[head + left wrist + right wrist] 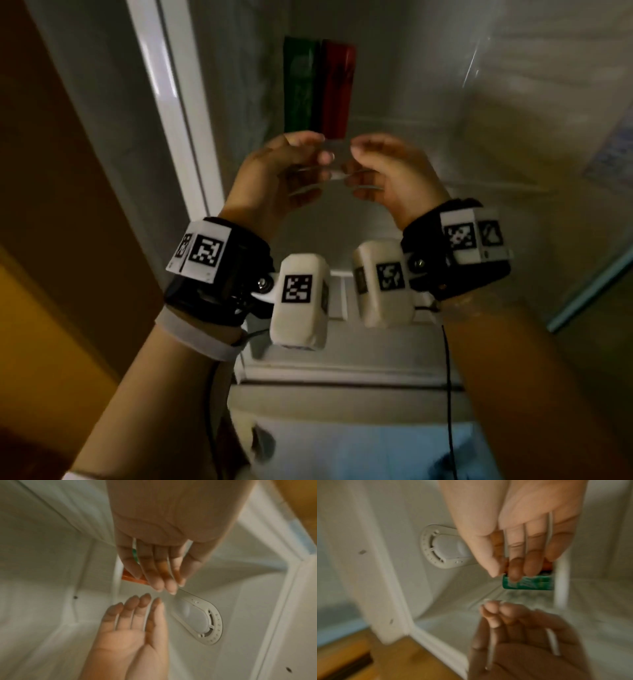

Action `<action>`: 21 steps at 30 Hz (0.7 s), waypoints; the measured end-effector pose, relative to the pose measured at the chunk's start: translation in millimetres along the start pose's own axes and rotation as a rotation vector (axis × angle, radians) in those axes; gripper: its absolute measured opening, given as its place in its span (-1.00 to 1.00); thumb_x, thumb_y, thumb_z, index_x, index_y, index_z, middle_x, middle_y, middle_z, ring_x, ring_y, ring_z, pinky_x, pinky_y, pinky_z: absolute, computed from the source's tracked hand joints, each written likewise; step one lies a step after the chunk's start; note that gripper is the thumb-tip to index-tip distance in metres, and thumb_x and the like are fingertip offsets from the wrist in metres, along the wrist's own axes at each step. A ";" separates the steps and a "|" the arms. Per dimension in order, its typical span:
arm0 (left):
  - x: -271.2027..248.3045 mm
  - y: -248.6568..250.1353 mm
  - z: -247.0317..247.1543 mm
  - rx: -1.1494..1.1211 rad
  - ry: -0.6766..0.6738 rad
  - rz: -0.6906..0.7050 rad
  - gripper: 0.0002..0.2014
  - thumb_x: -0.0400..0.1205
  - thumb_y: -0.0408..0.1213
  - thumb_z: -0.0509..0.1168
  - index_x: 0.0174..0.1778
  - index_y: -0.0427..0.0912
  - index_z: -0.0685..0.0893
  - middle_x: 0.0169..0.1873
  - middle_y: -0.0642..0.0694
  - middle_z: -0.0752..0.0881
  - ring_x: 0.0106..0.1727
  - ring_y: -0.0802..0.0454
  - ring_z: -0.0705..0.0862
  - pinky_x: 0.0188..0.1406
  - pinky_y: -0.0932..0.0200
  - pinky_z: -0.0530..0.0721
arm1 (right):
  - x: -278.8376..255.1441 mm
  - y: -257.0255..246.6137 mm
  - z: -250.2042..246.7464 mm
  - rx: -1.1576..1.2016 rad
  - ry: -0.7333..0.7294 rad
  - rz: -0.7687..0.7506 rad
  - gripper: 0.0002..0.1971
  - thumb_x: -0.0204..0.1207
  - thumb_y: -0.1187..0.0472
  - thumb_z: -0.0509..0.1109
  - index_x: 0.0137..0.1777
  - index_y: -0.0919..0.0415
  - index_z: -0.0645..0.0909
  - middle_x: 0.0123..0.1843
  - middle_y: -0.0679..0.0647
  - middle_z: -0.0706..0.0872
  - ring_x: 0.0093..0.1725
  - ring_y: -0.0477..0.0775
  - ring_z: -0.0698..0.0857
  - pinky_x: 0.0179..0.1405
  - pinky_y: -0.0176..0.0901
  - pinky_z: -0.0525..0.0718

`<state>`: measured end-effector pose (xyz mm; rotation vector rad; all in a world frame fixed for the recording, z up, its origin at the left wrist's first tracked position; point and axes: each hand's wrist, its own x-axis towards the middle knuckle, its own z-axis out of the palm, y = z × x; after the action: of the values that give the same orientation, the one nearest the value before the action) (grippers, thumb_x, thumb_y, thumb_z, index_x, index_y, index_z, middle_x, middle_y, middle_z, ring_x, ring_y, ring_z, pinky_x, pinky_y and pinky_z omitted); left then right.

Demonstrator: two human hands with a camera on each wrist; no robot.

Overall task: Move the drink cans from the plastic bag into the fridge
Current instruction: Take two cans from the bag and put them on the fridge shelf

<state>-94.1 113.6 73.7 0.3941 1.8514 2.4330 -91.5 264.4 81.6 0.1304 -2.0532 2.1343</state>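
Observation:
A green can (299, 85) and a red can (337, 89) stand side by side at the back of the open fridge, on the glass shelf (462, 164). My left hand (284, 168) and right hand (387, 168) hover just in front of the cans, palms facing each other, fingers relaxed and holding nothing. In the right wrist view, the green can (528, 582) shows just past the right hand's fingers (522, 550), with the left hand (513, 622) below it. In the left wrist view, the red can (132, 578) peeks out behind the left fingers (161, 568). The plastic bag is out of view.
A thermostat dial with lamp cover (197, 620) sits on the fridge's side wall. The white fridge frame (178, 102) runs up on the left, with a wooden cabinet (51, 171) beside it. A lower compartment front (342, 411) lies below my wrists.

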 end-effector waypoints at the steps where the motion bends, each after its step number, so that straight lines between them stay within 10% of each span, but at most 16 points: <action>1: -16.7 -6.7 -3.8 -0.009 -0.014 -0.003 -0.80 0.58 -0.35 0.14 -0.21 0.01 0.61 -0.48 0.12 0.75 -0.40 0.19 0.68 -0.26 0.22 0.54 | -18.6 8.1 4.2 -0.028 0.010 -0.015 -0.82 0.51 0.29 0.32 -0.26 0.01 0.58 -0.42 -0.03 0.69 -0.47 -0.10 0.65 -0.46 -0.33 0.58; 10: -179.4 -55.7 -19.0 0.030 0.049 -0.006 -0.88 0.45 -0.23 0.22 -0.30 -0.04 0.66 -0.50 0.07 0.71 -0.46 0.14 0.58 -0.41 0.26 0.44 | -169.8 64.6 29.0 -0.099 0.039 -0.059 -0.83 0.49 0.27 0.36 -0.29 0.03 0.58 -0.38 0.01 0.70 -0.46 -0.10 0.67 -0.45 -0.33 0.60; 21: -474.7 -80.3 -29.5 0.018 0.613 0.040 -0.94 0.43 -0.25 0.28 -0.24 -0.02 0.64 -0.38 0.13 0.73 -0.39 0.20 0.64 -0.39 0.33 0.56 | -390.7 93.1 78.1 -0.058 -0.403 -0.009 -0.91 0.53 0.24 0.31 -0.19 0.07 0.56 -0.29 0.03 0.70 -0.32 -0.12 0.68 -0.31 -0.37 0.64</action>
<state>348.8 13.2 -89.2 -0.3679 2.0698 2.7771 269.5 157.5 -78.6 0.6061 -2.3116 2.1808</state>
